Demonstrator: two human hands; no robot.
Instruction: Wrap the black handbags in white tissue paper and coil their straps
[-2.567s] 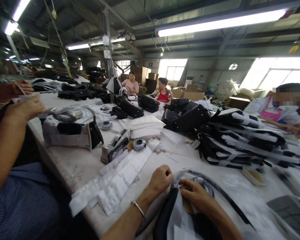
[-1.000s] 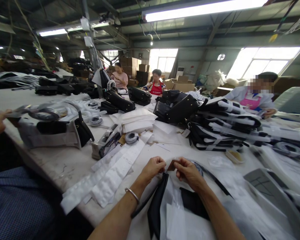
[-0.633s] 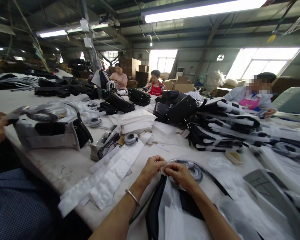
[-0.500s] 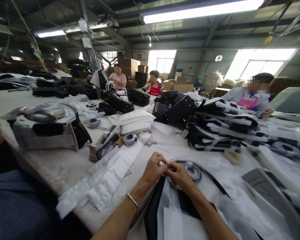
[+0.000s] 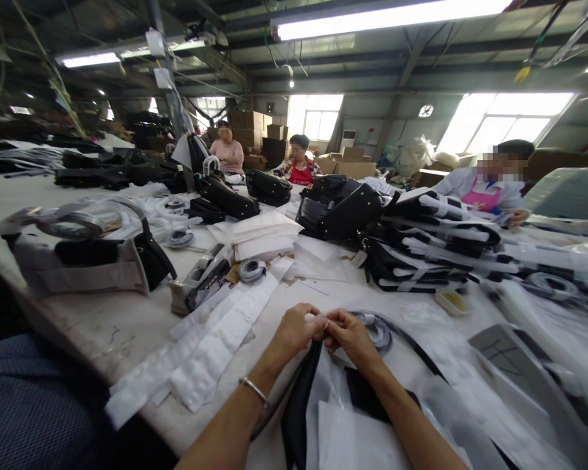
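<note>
Close together in the middle of the head view, both hands pinch a small white strip of wrapping [image 5: 315, 318] at the top of a black bag. My left hand [image 5: 294, 331], with a bangle on its wrist, is closed on the strip from the left. From the right, my right hand [image 5: 351, 338] pinches at the strip's other end, its fingertips partly hiding it. Below the hands lies the black bag [image 5: 300, 408], its front covered by white sheets [image 5: 357, 440]. Just beyond my right hand is a coiled grey strap [image 5: 381, 334].
A wrapped bag [image 5: 83, 277] and a box-like packet [image 5: 198, 287] stand to the left. White packing strips [image 5: 210, 362] lie nearer. Stacked black bags [image 5: 416, 254] rise at the right, with a small yellow-filled dish [image 5: 451, 302] before them. Several co-workers sit across the table.
My hands have shifted slightly, and the white strip now shows between the fingers. The whole view has moved a little; the bag stays in place.
</note>
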